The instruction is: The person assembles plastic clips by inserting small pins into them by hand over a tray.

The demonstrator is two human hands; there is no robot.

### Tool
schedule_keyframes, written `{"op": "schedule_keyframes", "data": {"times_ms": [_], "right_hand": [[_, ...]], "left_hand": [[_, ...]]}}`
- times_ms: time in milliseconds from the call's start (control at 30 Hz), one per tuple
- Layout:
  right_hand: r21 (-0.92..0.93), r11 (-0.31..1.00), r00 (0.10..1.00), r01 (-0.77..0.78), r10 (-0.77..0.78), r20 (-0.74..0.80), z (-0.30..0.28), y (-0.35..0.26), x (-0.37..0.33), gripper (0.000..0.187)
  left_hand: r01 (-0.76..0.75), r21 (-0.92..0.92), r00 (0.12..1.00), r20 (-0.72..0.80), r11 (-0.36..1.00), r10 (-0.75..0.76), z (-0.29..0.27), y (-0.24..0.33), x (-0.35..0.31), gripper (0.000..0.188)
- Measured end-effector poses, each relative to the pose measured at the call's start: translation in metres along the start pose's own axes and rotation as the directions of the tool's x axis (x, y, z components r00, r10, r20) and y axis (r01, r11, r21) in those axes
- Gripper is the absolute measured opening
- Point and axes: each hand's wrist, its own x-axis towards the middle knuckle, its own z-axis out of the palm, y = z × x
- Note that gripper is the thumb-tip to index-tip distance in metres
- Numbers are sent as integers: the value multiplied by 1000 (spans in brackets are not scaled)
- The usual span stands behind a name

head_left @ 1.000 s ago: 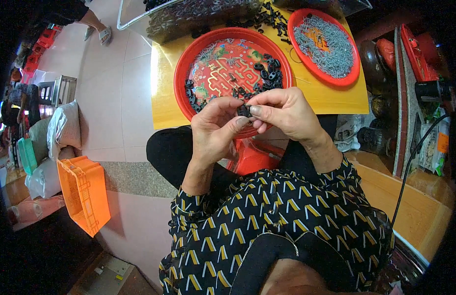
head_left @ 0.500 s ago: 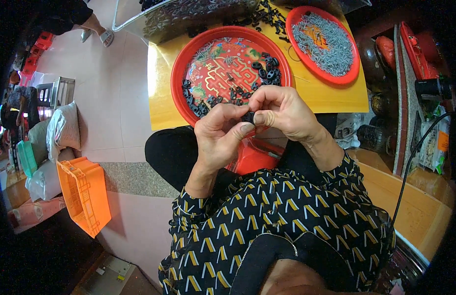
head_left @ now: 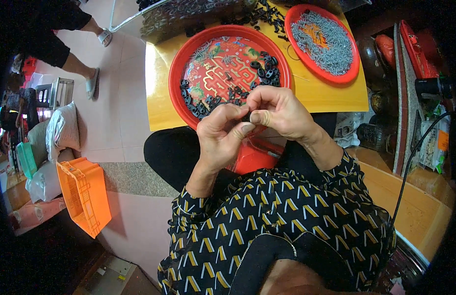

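Note:
Both my hands meet over the near rim of a round red tray (head_left: 175, 83), fingertips pinched together. Between them is a small black plastic part (head_left: 246, 117), mostly covered by the fingers. My left hand (head_left: 217, 135) is closed on one side of it, thumb and forefinger pressed together. My right hand (head_left: 283, 114) pinches the other side with thumb and forefinger. In the tray, small black oval pieces with holes (head_left: 269, 74) lie along the right side, with more at the near left. A few silver screws (head_left: 202, 51) are scattered at its far left.
A second red tray (head_left: 356, 64) holds a heap of silver screws (head_left: 331, 46) on the yellow tabletop (head_left: 161, 110). Loose black parts (head_left: 272, 18) and a clear bin (head_left: 178, 22) are at the back. An orange crate (head_left: 85, 196) stands left; another person's legs (head_left: 80, 64) are beyond.
The other person at the upper left has stepped further into view, and both legs now show. My hands stay almost in place, with slight finger shifts around the black part.

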Motion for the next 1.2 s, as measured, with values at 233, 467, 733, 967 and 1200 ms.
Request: {"op": "schedule_keyframes", "data": {"times_ms": [233,467,733,967,1200], "right_hand": [[111,993,999,-50,50,2,-1,-5,7,20],[101,990,994,-102,105,-31,0,-4,2,17],[20,995,995,-93,94,-34,6,-5,2,13],[-226,971,990,81,-105,-94,12,-3,4,20],[-592,745,922,306,-386,-10,11,-3,3,22]], "left_hand": [[79,-391,995,-30,917,-99,-1,-3,-2,26],[113,-332,990,-42,936,-134,-6,-2,-6,28],[103,-310,991,-46,945,-123,-7,-7,-7,28],[136,-327,978,-108,935,-180,-5,-10,-10,26],[92,-243,976,-169,966,-135,-3,-7,-10,20]]}}
